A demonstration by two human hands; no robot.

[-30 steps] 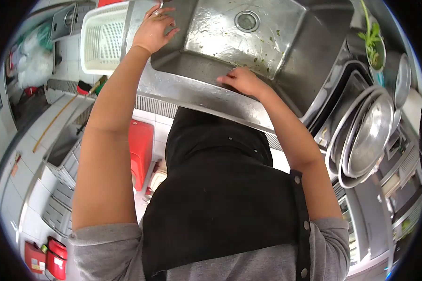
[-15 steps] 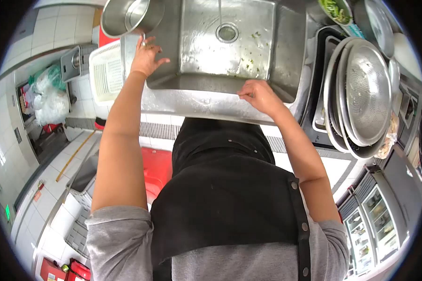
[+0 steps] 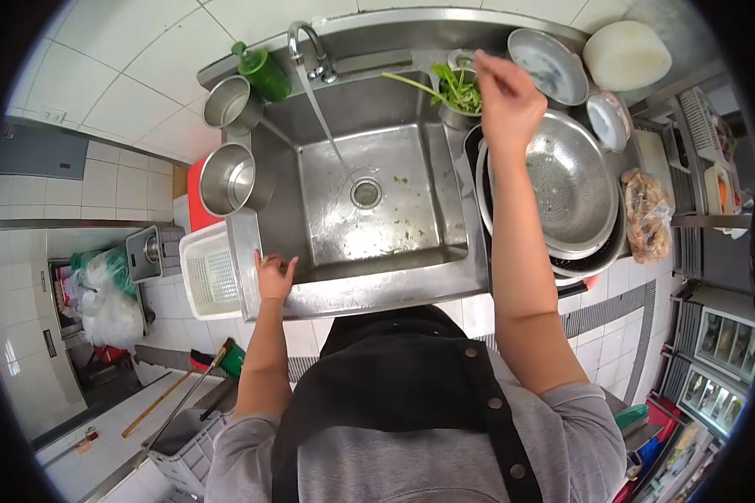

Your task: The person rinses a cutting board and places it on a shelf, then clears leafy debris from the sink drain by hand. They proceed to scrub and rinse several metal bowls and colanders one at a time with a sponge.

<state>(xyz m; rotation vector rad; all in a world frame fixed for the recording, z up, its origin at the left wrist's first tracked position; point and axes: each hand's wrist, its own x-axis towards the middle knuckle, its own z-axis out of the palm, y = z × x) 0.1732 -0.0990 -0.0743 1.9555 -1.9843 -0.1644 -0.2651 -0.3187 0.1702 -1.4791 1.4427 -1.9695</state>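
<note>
Head view: a worker in a black apron (image 3: 377, 381) and gray short-sleeved shirt (image 3: 394, 457) stood at a stainless-steel sink (image 3: 369, 295) with both arms extended. The right hand (image 3: 512, 101) was raised beside the leafy greens (image 3: 459, 86), which stood in a metal container (image 3: 459, 117) by the sink's far right corner, one long stem pointing left over the basin. The fingers of that hand were bent toward the thumb; whether its grip was pinching anything, or touching the leaves, could not be told. The left hand (image 3: 274, 275) rested at the sink's near left corner, its grip loosely spread, the thumb apart from the fingers. Water (image 3: 324, 121) ran from a curved faucet (image 3: 307, 50) toward the drain (image 3: 366, 194), and small green scraps (image 3: 401, 180) lay scattered on the basin floor. Two steel pots, one (image 3: 229, 105) near a green bottle (image 3: 263, 74) and the other (image 3: 226, 178) closer to the worker, lined the left side, with a white plastic basket (image 3: 211, 275) just beside the sink. To the right were stacked a perforated metal bowl (image 3: 570, 189) and other vessels, near a filled clear bag (image 3: 648, 216).
</note>
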